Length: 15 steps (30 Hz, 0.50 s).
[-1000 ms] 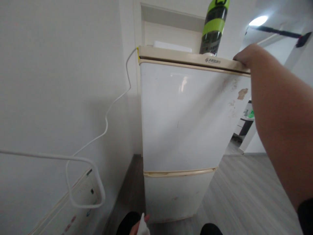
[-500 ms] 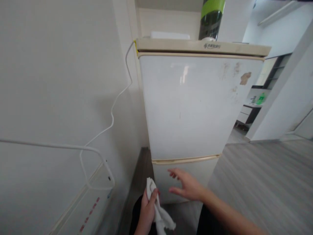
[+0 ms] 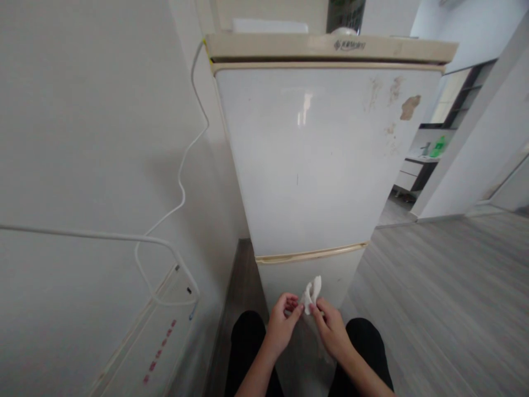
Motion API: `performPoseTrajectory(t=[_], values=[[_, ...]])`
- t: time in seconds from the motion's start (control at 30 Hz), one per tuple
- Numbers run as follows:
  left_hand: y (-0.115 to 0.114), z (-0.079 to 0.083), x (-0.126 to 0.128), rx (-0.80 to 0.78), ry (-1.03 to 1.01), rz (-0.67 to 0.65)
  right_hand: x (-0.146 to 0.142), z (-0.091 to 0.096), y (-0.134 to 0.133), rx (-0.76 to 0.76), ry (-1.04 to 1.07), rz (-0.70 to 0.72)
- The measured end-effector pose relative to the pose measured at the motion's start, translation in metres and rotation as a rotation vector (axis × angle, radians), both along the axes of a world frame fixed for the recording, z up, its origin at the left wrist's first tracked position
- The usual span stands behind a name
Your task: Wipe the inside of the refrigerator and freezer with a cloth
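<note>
A crumpled white cloth [image 3: 312, 293] is bunched up between my hands, low in front of the fridge's bottom door [image 3: 285, 275]. On its right side, my right hand [image 3: 330, 325] pinches it with thumb and fingers. My left hand [image 3: 281, 322] has curled fingers, its fingertips and thumb meeting at the cloth's left edge. The white two-door fridge [image 3: 322, 160] stands straight ahead, with brown stains and a peeled patch at the upper right of its top door. Both doors are closed.
My knees [image 3: 248, 331] are bent on either side of my hands. A white cord [image 3: 182, 187] hangs along the left wall to a white panel [image 3: 165, 331] with red marks. Grey wood floor [image 3: 433, 286] spreads right, and a green bottle [image 3: 438, 146] stands on a far counter.
My right hand, empty and spread before, has come down and taken hold of the cloth. My left hand has moved right and up with it. The view has tilted lower.
</note>
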<state>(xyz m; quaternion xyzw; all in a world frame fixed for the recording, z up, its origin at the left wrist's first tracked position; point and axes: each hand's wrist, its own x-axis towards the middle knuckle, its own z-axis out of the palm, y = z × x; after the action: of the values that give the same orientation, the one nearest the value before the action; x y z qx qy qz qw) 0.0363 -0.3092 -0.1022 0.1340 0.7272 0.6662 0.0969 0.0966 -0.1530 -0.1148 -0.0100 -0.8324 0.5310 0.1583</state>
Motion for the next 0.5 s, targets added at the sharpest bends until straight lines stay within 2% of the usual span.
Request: performPoseTrajectory(t=[0.1, 0.2, 0.33, 0.4, 0.5], values=[[0.002, 0.012, -0.003, 0.041, -0.01, -0.019, 0.001, 0.012, -0.001, 0.093, 0.045, 0.032], [0.002, 0.028, -0.005, 0.118, -0.115, -0.033, 0.002, 0.025, -0.008, 0.138, 0.08, 0.05], [-0.002, 0.044, -0.006, 0.178, -0.211, -0.062, 0.003, 0.028, -0.011, 0.097, 0.048, 0.093], [-0.006, 0.046, -0.01, 0.172, -0.185, -0.01, 0.002, 0.023, -0.009, 0.056, 0.052, 0.037], [-0.012, 0.049, -0.015, 0.117, -0.043, 0.098, 0.003, 0.015, -0.004, 0.065, 0.128, -0.188]])
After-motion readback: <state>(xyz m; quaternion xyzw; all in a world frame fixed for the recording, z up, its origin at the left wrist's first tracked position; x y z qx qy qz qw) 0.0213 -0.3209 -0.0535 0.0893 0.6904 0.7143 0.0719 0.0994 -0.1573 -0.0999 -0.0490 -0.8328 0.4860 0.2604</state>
